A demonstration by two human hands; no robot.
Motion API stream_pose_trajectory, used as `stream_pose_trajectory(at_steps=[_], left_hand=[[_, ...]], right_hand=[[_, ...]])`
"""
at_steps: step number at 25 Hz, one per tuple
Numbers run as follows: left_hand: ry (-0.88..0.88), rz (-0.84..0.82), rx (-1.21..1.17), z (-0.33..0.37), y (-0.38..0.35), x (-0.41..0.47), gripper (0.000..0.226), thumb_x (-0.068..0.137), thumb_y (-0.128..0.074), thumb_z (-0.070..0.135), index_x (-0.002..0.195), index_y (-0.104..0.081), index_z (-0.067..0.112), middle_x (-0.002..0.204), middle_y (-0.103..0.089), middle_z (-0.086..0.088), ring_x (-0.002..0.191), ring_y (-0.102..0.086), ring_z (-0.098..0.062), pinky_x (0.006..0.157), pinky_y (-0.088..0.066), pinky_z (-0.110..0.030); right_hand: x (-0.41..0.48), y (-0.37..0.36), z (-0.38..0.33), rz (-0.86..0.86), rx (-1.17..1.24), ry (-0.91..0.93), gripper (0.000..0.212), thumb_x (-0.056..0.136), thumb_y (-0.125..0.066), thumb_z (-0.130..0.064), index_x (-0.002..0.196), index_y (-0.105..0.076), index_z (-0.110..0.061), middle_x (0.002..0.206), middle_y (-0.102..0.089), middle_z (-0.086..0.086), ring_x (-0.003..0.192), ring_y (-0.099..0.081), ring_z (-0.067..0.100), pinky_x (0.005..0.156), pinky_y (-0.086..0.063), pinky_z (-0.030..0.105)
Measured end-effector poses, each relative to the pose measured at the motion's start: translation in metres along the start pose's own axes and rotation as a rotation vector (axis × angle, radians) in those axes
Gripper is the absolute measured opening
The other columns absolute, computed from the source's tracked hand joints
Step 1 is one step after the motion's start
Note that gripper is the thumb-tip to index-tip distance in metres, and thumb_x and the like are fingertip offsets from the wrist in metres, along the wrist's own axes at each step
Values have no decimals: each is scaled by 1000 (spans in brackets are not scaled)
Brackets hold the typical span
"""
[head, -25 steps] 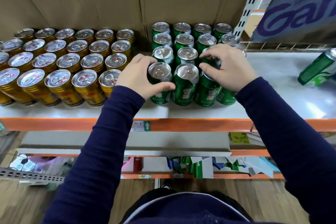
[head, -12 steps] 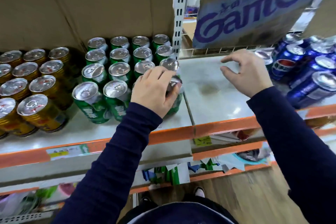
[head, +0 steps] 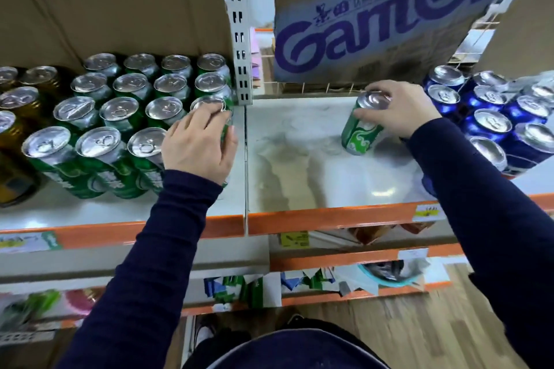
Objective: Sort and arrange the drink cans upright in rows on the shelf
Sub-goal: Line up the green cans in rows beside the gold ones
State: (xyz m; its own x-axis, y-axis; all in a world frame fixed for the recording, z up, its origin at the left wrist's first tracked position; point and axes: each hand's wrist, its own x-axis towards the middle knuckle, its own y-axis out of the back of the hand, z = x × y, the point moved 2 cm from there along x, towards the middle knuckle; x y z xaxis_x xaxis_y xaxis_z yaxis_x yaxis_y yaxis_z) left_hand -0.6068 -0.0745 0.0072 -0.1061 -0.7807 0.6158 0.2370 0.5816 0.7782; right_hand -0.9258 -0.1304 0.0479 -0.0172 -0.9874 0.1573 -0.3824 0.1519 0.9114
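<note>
Stray green can (head: 363,129): on the right bay of the shelf (head: 299,165), well apart from its own kind, near the blue cans (head: 491,120). Stands near upright, long axis tipped slightly, top toward the back. Right hand (head: 400,108) clamped round its rim and upper wall from above. Green block (head: 120,117) lies to the left, past the upright post (head: 238,39) and the seam between bays. Left hand (head: 199,145) nearer that block, fingers curled over its corner can (head: 208,103). Free slot for the stray can: not made out, covered by the left hand. Base contact with shelf: hard to tell. Gold cans (head: 18,105) cut off at left edge.
</note>
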Motion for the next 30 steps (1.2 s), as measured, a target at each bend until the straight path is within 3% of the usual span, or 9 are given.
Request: stream_pose_trajectory(at_steps=[4,7,10,14,18,21,25,28,30], left_hand=[[-2,25,4,1,-1,1,33,93,-42,30,106,-68,15,117,-63,0,98,-61,-23,83,-45,-34],[7,31,11,0,0,0,32,94,-41,30,106,-68,15,118,-63,1,99,-61,-23,84,-46,-34],[-8,35,32,0,-2,0,30,92,-45,28,106,-67,15,118,-63,0,100,-61,-23,84,-47,-36],[-65,93,75,-2,-3,0,24,85,-53,23,104,-66,18,113,-65,-1,104,-59,-25,92,-43,-41],[-200,226,-19,25,-3,-13,17,80,-59,11,92,-72,13,100,-69,-5,93,-63,-25,88,-40,-36],[-417,31,-229,52,-24,-41,19,78,-61,8,94,-71,7,98,-68,-9,87,-64,-28,76,-52,-37],[-165,-170,-193,46,-45,-59,31,86,-49,27,104,-67,10,104,-64,-7,90,-61,-25,74,-54,-37],[-103,-220,-159,47,-46,-60,39,88,-40,32,108,-65,10,105,-63,-5,92,-60,-23,75,-52,-34],[-96,-240,-138,49,-46,-60,39,88,-39,32,106,-66,10,103,-63,-6,90,-60,-24,74,-52,-35]], right_hand=[[4,-11,-5,-114,405,-151,43,77,-73,-45,106,-60,-16,104,-62,10,87,-64,24,57,-56,24],[-2,-36,-14,-263,555,-169,51,73,-77,-42,104,-49,-13,91,-57,6,80,-64,21,62,-59,35],[-12,-57,-20,-358,322,-61,47,76,-75,-37,106,-45,-14,83,-57,-1,69,-57,11,61,-49,29],[-15,-79,-33,-253,27,151,51,86,-51,-36,131,-41,-15,117,-58,16,102,-54,33,86,-43,38],[-13,-87,-40,-169,-148,171,77,77,-67,-47,140,-36,-15,131,-45,14,117,-43,35,94,-37,38],[-4,-79,-27,-228,74,4,71,75,-72,-44,134,-46,-13,122,-54,10,111,-53,27,85,-42,29],[-15,-83,-2,-244,814,-256,44,74,-75,-30,108,-62,-5,90,-68,5,81,-65,22,59,-50,20],[-26,-84,8,-203,1239,-294,58,70,-70,-19,121,-48,-5,101,-66,7,87,-67,20,67,-55,29],[-23,-79,-3,-218,1212,-198,62,69,-72,-6,123,-43,-10,105,-62,4,92,-65,18,72,-56,30]])
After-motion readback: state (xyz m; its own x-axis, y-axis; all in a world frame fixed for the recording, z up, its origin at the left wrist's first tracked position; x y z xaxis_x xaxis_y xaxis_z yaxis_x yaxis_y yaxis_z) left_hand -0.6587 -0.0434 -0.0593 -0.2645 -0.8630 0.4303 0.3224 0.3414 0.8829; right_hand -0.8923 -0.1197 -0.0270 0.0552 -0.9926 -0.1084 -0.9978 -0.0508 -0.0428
